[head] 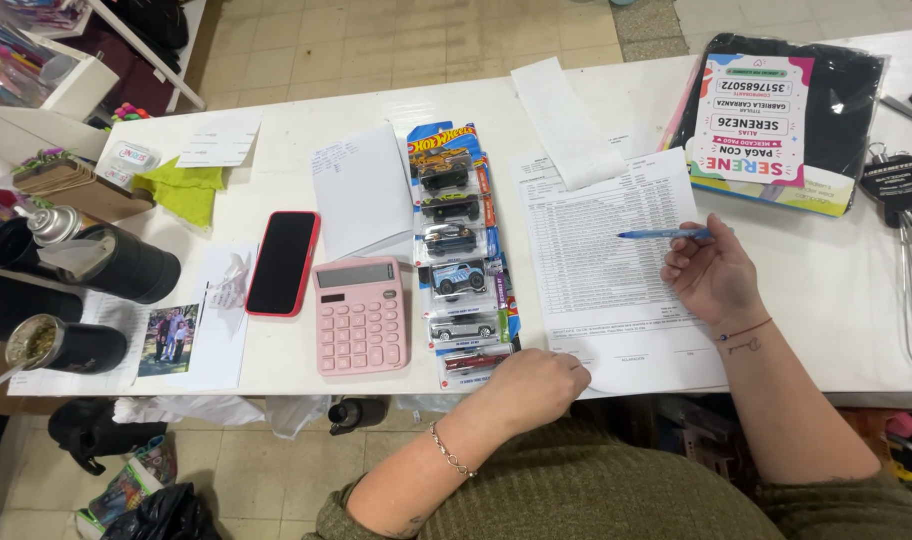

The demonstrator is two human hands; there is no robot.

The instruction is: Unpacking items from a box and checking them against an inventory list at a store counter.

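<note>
**Pen laid level over the printed sheet**

Your right hand (714,275) sits right of centre, fingers curled around a blue pen (664,234). The pen's long axis runs nearly horizontal across the frame; its tip points toward frame left, over the printed sheet (596,260). Your left hand (534,385) is a loose fist, holding nothing, resting on the sheet's lower left corner at the white table (836,300) edge. Just left of the sheet: overlapping toy car packs (459,250) in a column, then a pink calculator (360,315) and a red-cased phone (284,263).
</note>
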